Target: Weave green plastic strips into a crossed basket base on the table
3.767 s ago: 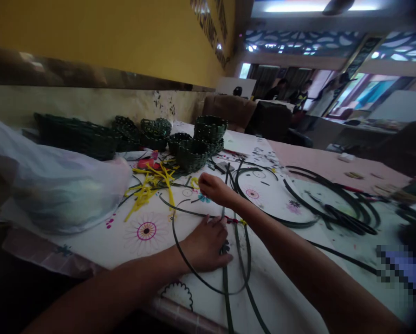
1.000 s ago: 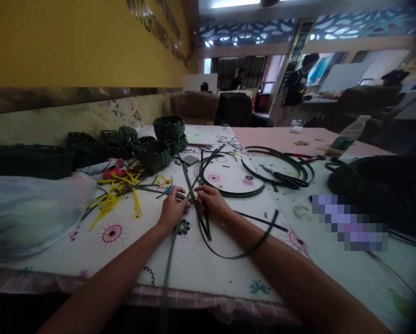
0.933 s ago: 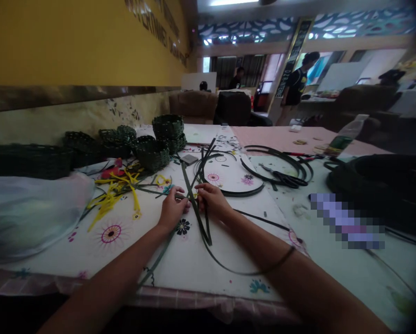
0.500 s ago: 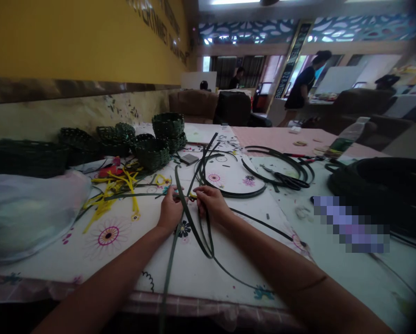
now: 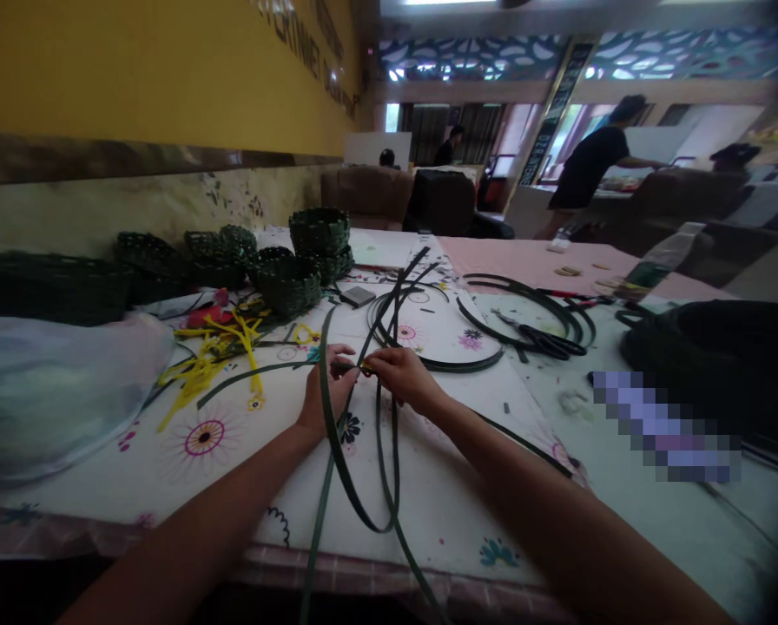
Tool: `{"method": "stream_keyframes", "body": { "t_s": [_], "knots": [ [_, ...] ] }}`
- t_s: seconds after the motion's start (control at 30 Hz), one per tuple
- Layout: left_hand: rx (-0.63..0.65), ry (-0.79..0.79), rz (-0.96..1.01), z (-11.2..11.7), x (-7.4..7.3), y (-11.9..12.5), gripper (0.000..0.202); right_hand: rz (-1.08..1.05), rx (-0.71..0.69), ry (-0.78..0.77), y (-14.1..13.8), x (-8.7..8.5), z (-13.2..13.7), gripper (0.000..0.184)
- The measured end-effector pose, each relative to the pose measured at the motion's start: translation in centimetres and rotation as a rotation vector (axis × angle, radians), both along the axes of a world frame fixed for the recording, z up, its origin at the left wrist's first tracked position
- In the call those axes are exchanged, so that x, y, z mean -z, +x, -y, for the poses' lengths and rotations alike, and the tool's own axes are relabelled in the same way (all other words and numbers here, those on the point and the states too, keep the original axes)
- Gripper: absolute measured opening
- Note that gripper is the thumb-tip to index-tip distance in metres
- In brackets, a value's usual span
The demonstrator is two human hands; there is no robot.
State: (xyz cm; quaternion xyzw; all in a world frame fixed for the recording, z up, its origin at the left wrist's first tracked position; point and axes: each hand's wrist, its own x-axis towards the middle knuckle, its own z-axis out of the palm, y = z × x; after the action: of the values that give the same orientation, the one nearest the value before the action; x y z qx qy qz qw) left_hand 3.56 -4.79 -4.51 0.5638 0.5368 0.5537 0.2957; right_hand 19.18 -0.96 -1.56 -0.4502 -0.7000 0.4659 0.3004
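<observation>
Both hands meet above the flowered tablecloth and hold crossing dark green weaving strips [image 5: 327,434]. My left hand [image 5: 324,391] has its thumb and fingers closed on the strips where they cross. Close beside it, my right hand [image 5: 405,375] pinches the same crossing, and a bit of yellow shows at its fingertips. One strip loops down towards me from the hands and back up. Other ends stick out to the left, away from me, and over the near table edge. The fingers partly hide the crossing itself.
Yellow strips [image 5: 216,347] and woven green baskets [image 5: 288,282] lie left, behind a plastic bag [image 5: 56,391]. Scissors [image 5: 545,338], coiled strips [image 5: 532,291], a bottle [image 5: 659,260] and a large dark coil [image 5: 721,365] are right. A person [image 5: 594,169] stands beyond.
The looped strip has swung left and its lower bend hangs nearer to me. The hands stay together at the crossing. In the background, the standing person leans and reaches right.
</observation>
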Motion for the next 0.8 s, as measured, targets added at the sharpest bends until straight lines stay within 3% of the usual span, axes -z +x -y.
{"method": "stream_keyframes", "body": {
  "t_s": [0.17,0.3,0.37,0.43,0.53,0.63,0.8],
  "knots": [
    [0.004,0.048,-0.060,0.3,-0.1,0.3,0.027,0.103,-0.052,-0.047,0.3,-0.7,0.1,0.018],
    [0.005,0.087,-0.047,0.6,-0.2,0.7,0.023,0.221,0.150,0.291,0.0,-0.5,0.1,0.013],
    [0.002,0.089,-0.034,0.7,-0.3,0.8,0.021,0.207,0.172,0.383,0.0,-0.5,0.1,0.020],
    [-0.008,0.100,-0.030,0.7,-0.4,0.7,0.022,0.164,0.079,0.317,0.2,-0.6,0.0,0.027],
    [-0.002,0.123,-0.032,0.6,-0.4,0.6,0.021,0.111,-0.054,0.093,0.6,-1.1,0.1,0.029],
    [0.026,0.140,-0.019,0.6,-0.3,0.5,0.019,0.000,-0.066,-0.071,0.7,-1.4,0.5,0.027],
    [0.019,0.150,-0.031,0.8,-0.5,0.5,0.018,-0.124,-0.085,-0.193,0.7,-1.6,0.7,0.020]
  ]
}}
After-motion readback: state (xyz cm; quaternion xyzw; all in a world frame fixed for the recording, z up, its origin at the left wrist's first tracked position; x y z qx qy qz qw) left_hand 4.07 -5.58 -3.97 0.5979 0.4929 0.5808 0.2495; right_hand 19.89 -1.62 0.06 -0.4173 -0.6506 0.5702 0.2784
